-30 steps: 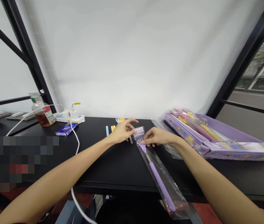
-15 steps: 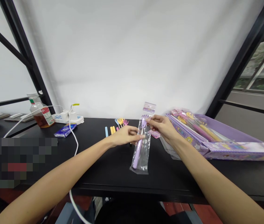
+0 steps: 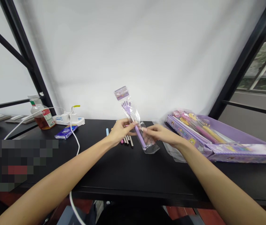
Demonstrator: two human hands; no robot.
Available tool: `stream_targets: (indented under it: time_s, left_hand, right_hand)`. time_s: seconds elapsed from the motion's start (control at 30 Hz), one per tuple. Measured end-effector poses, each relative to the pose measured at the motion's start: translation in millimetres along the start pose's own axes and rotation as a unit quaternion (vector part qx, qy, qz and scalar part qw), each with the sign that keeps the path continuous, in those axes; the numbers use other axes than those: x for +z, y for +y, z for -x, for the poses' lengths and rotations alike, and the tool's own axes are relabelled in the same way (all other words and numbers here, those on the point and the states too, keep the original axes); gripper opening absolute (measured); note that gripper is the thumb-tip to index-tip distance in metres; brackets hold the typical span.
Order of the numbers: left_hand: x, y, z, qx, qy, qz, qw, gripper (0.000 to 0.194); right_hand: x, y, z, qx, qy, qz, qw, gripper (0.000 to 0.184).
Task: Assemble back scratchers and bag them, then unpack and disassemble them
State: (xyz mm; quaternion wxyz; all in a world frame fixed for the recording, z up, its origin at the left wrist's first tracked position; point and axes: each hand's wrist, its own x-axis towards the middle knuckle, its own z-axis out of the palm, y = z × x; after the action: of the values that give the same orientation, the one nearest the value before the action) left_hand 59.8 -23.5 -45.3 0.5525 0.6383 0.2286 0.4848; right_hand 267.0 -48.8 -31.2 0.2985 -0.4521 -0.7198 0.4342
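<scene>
In front of me a purple back scratcher [image 3: 139, 135] with a hand-shaped head sits inside a clear plastic bag [image 3: 135, 115]. It is held tilted above the table, head up and to the left. My left hand [image 3: 121, 129] is closed around its middle through the plastic, thumb on top. My right hand [image 3: 157, 133] pinches the bag's right side near the handle. Behind my left hand, partly hidden, lie several loose sticks, among them a light blue handle [image 3: 107, 131] and some pale, dark-tipped ends [image 3: 128, 140].
An open purple display box [image 3: 227, 128] with several bagged scratchers [image 3: 201, 126] stands at right, clear plastic bags [image 3: 174, 151] beside it. At left are a bottle of brown liquid [image 3: 42, 115], a power strip [image 3: 78, 120], a blue packet [image 3: 66, 132] and a white cable [image 3: 77, 142] crossing the table edge.
The bagged scratcher has swung from nearly upright to leaning left, and its head has risen leftward. My right hand has moved from near the head down to the bag's side by the handle.
</scene>
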Motion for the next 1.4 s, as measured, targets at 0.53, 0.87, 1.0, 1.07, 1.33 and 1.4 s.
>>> stream_targets:
  time_s: [0.53, 0.87, 1.0, 1.07, 1.33, 1.4]
  left_hand:
    - [27.1, -5, -21, 0.007, -0.178, -0.374, 0.910, 0.042]
    - [129.7, -26, -76, 0.146, -0.284, -0.539, 0.779, 0.043]
    - [154.3, -40, -85, 0.151, -0.308, -0.521, 0.782, 0.046]
    - [159.6, -45, -87, 0.154, -0.304, -0.516, 0.786, 0.049]
    - [154.2, -44, -84, 0.145, -0.296, -0.521, 0.787, 0.051]
    - [152.6, -44, -84, 0.143, -0.291, -0.522, 0.789, 0.050]
  right_hand:
    - [-77, -2, 40, -0.076, 0.180, 0.207, 0.959, 0.045]
    - [-176, 59, 112, 0.175, 0.322, 0.310, 0.877, 0.032]
    - [-180, 79, 123, 0.174, 0.353, 0.378, 0.838, 0.044]
    - [-182, 85, 126, 0.139, 0.350, 0.403, 0.834, 0.059]
    - [-198, 96, 129, 0.078, 0.291, 0.359, 0.884, 0.082]
    - [-199, 95, 125, 0.098, 0.279, 0.376, 0.878, 0.071]
